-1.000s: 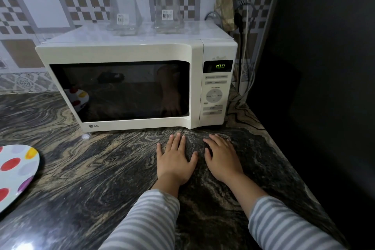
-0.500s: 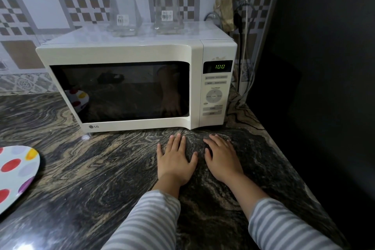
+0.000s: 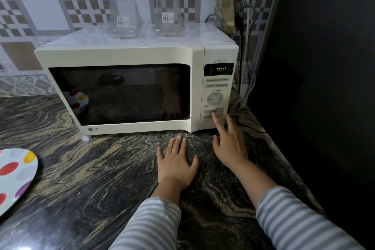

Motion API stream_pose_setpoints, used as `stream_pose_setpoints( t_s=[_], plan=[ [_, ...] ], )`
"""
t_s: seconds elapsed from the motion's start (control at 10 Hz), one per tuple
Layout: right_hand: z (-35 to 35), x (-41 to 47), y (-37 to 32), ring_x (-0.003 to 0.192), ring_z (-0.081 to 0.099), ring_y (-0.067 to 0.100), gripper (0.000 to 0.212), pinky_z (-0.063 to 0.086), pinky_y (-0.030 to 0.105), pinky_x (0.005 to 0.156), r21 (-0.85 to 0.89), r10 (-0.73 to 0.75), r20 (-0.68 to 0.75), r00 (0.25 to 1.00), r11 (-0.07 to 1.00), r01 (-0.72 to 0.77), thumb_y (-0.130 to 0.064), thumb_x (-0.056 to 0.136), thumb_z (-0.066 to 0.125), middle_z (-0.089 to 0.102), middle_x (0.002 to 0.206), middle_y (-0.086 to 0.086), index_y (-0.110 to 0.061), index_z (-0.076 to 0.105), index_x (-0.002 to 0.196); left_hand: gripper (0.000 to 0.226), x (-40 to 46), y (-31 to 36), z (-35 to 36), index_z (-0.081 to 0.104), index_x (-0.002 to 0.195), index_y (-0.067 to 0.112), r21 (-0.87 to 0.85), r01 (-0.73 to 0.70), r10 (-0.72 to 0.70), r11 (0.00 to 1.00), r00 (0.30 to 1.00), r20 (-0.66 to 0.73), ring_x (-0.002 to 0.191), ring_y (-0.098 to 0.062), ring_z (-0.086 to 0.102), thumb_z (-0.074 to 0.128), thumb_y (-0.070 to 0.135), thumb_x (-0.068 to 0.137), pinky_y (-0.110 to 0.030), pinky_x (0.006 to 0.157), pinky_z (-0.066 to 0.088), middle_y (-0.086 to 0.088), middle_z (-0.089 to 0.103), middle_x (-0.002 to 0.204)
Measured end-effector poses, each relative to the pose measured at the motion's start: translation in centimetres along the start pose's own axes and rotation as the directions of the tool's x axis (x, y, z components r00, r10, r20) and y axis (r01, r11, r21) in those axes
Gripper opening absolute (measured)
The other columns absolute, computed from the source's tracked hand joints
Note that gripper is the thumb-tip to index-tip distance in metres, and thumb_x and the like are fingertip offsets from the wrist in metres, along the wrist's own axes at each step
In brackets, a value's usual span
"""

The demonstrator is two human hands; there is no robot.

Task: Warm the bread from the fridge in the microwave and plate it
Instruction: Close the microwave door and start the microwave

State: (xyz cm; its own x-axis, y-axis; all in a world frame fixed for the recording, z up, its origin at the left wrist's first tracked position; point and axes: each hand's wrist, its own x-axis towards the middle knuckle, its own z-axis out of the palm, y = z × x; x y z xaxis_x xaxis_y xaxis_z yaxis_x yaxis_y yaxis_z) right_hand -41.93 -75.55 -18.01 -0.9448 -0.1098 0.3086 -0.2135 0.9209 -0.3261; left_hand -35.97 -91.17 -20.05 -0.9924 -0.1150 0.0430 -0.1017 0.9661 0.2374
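Observation:
A cream microwave (image 3: pixel 119 55) stands on the dark marbled counter (image 3: pixel 91 168) with its door closed. Its display (image 3: pixel 220 69) reads 1:00. The dark window hides the inside, so no bread shows. My left hand (image 3: pixel 175 165) lies flat and empty on the counter in front of the door's right end. My right hand (image 3: pixel 229 144) is raised off the counter, fingers spread, with its index fingertip at the lower buttons of the control panel (image 3: pixel 215 99). A white plate with coloured dots (image 3: pixel 16 174) lies at the left edge of the counter.
Two clear glass containers (image 3: pixel 124 19) (image 3: pixel 168 17) stand on top of the microwave. Cables and a plug (image 3: pixel 243 26) hang down the tiled wall to its right. A dark surface (image 3: pixel 324 87) bounds the counter on the right.
My right hand has lifted from the counter and reached forward to the lower buttons of the control panel. My left hand has stayed flat on the counter. The display still reads 1:00.

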Motion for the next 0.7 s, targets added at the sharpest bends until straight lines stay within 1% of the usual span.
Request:
stream_pose_setpoints(
  t_s=[0.1, 0.2, 0.3, 0.4, 0.5, 0.6, 0.7],
  plan=[
    [0.2, 0.2, 0.0, 0.146, 0.016, 0.029, 0.067, 0.022, 0.041, 0.118, -0.038, -0.006, -0.028, 1.0, 0.999, 0.005, -0.026, 0.097, 0.043, 0.011, 0.159, 0.013, -0.038, 0.005, 0.152, 0.072, 0.0, 0.0, 0.0, 0.003, 0.153, 0.027, -0.002, 0.0, 0.0, 1.0, 1.0, 0.0, 0.146, -0.01, -0.011, 0.018, 0.062, 0.091, -0.049, 0.118, -0.007, 0.01, -0.005, 0.16],
    [0.2, 0.3, -0.1, 0.143, 0.022, 0.032, 0.069, 0.023, 0.045, 0.116, -0.086, -0.025, -0.086, 0.996, 0.996, 0.017, -0.025, 0.095, 0.046, 0.02, 0.155, 0.016, -0.035, 0.008, 0.152, 0.072, 0.0, 0.1, 0.1, 0.004, 0.153, 0.028, -0.001, -0.002, 0.002, 1.0, 1.0, -0.001, 0.147, -0.01, -0.011, 0.019, 0.062, 0.091, -0.05, 0.118, -0.007, 0.01, -0.004, 0.16],
    [0.2, 0.5, -0.4, 0.14, 0.025, 0.032, 0.068, 0.024, 0.048, 0.115, -0.126, -0.013, -0.101, 0.995, 0.992, 0.0, -0.025, 0.095, 0.047, 0.025, 0.152, 0.016, -0.036, 0.011, 0.152, 0.073, 0.0, 0.0, 0.0, 0.004, 0.153, 0.027, -0.003, -0.001, 0.001, 1.0, 1.0, -0.003, 0.147, -0.01, -0.011, 0.019, 0.062, 0.091, -0.05, 0.117, -0.008, 0.01, -0.004, 0.161],
    [0.2, 0.6, -0.8, 0.139, 0.028, 0.032, 0.067, 0.02, 0.052, 0.116, -0.147, -0.001, -0.123, 0.992, 0.989, -0.017, -0.025, 0.094, 0.048, 0.029, 0.15, 0.016, -0.036, 0.015, 0.151, 0.073, 0.0, 0.1, -0.1, 0.004, 0.153, 0.027, -0.01, -0.001, 0.001, 1.0, 1.0, -0.003, 0.147, -0.01, -0.01, 0.019, 0.063, 0.091, -0.05, 0.117, -0.008, 0.01, -0.003, 0.161],
    [0.1, 0.5, -0.9, 0.141, 0.026, 0.031, 0.068, 0.012, 0.053, 0.116, -0.161, 0.008, -0.131, 0.991, 0.986, -0.029, -0.026, 0.094, 0.049, 0.028, 0.151, 0.015, -0.036, 0.015, 0.151, 0.073, 0.0, 0.1, -0.1, 0.005, 0.153, 0.027, -0.013, 0.004, -0.004, 1.0, 1.0, 0.0, 0.147, -0.011, -0.01, 0.019, 0.063, 0.091, -0.05, 0.117, -0.007, 0.01, -0.002, 0.161],
    [0.0, 0.1, -1.0, 0.143, 0.022, 0.03, 0.068, 0.011, 0.052, 0.116, -0.125, 0.032, -0.114, 0.993, 0.991, -0.046, -0.026, 0.094, 0.048, 0.024, 0.154, 0.012, -0.039, 0.013, 0.151, 0.073, 0.0, 0.1, -0.1, 0.005, 0.153, 0.027, -0.01, 0.007, -0.007, 1.0, 1.0, -0.003, 0.147, -0.01, -0.01, 0.019, 0.063, 0.09, -0.05, 0.117, -0.007, 0.01, -0.002, 0.161],
    [-0.3, -0.6, -1.3, 0.145, 0.017, 0.028, 0.065, 0.011, 0.05, 0.118, -0.059, 0.068, -0.079, 0.995, 0.996, -0.073, -0.026, 0.094, 0.047, 0.019, 0.157, 0.009, -0.039, 0.016, 0.15, 0.073, 0.0, 0.1, -0.2, 0.005, 0.153, 0.027, -0.01, 0.005, -0.004, 1.0, 1.0, 0.003, 0.147, -0.01, -0.01, 0.02, 0.062, 0.091, -0.05, 0.117, -0.007, 0.01, -0.003, 0.161]
  ],
)
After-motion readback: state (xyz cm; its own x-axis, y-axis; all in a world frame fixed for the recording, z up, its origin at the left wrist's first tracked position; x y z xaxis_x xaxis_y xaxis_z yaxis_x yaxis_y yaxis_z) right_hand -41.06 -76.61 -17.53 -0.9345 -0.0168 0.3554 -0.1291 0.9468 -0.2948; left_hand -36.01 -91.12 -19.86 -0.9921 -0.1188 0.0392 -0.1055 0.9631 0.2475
